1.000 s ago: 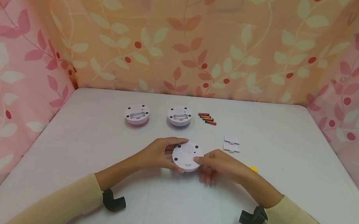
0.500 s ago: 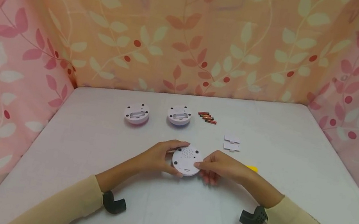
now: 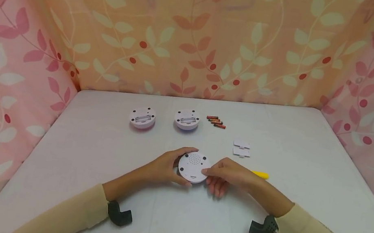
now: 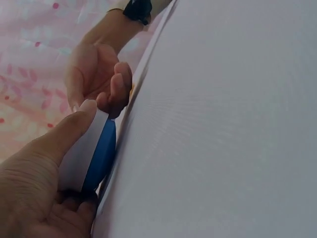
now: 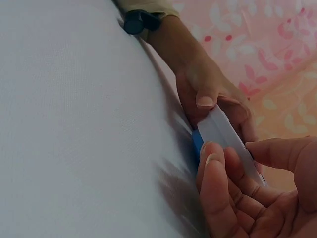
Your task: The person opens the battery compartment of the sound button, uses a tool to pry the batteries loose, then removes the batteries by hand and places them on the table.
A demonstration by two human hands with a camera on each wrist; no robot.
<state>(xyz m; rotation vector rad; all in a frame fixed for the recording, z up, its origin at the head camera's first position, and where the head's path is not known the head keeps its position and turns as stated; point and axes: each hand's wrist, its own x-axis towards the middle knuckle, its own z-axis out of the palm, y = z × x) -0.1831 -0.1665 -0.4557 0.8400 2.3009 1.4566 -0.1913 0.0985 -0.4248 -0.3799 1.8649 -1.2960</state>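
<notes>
A round white device (image 3: 195,160) with a speaker grille, small dark feet and a flush battery cover is held bottom side up near the middle of the table. Its other side is blue, as the left wrist view shows of the device (image 4: 101,153). My left hand (image 3: 169,166) grips it by the left edge, thumb at the near side and fingers at the far side. At its right edge, my right hand (image 3: 227,174) pinches it, with the thumb pressed on the white face near the cover. The right hand's other fingers curl below the rim.
Two similar devices, one on the left (image 3: 142,117) and one on the right (image 3: 187,120), lie behind with open battery slots. Several batteries (image 3: 215,121) lie beside them. Two white battery covers (image 3: 241,148) are farther right. A yellow object (image 3: 260,174) shows behind the right forearm.
The held device came slightly toward me, then stayed nearly in place with both hands on it. The fingers of my right hand shifted a little, and more of the yellow object shows.
</notes>
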